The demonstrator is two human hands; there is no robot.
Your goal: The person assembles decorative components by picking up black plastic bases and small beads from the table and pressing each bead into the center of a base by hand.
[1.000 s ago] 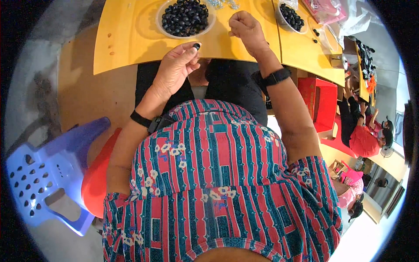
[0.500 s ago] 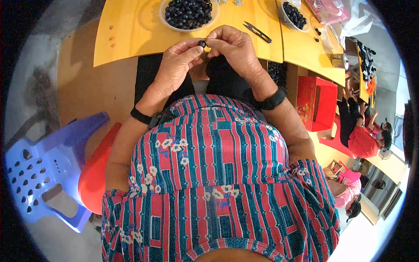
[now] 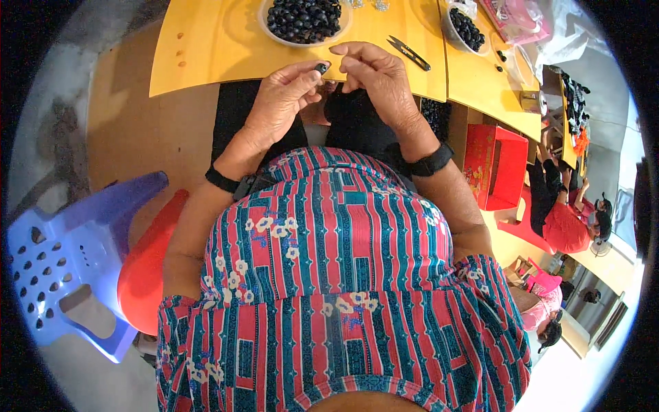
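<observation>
A small, round, black bead-like piece [image 3: 321, 69] is pinched between the thumb and forefinger of my left hand [image 3: 283, 95], just off the table's front edge. My right hand [image 3: 376, 74] is a little to the right of it, apart from the piece. Its fingers are curled with the forefinger bent over; whatever they hold, if anything, is too small to make out. Beyond my hands stands a clear plastic bowl [image 3: 263, 26] full of similar glossy black pieces [image 3: 304, 19]. Black thread snips [image 3: 410, 53] lie to the right of my right hand.
The yellow table [image 3: 206, 55] bears a second bowl [image 3: 449, 31] of black pieces, plastic bags [image 3: 570, 31] and a tin [image 3: 532, 101]. A red box [image 3: 495, 167] stands lower right. Blue [image 3: 75, 261] and red [image 3: 154, 264] stools are at left. Other people [image 3: 570, 223] sit at far right.
My right hand has drawn away to the right from the black piece, its forefinger lifting. The left hand still holds the piece, now turned so a lighter spot shows.
</observation>
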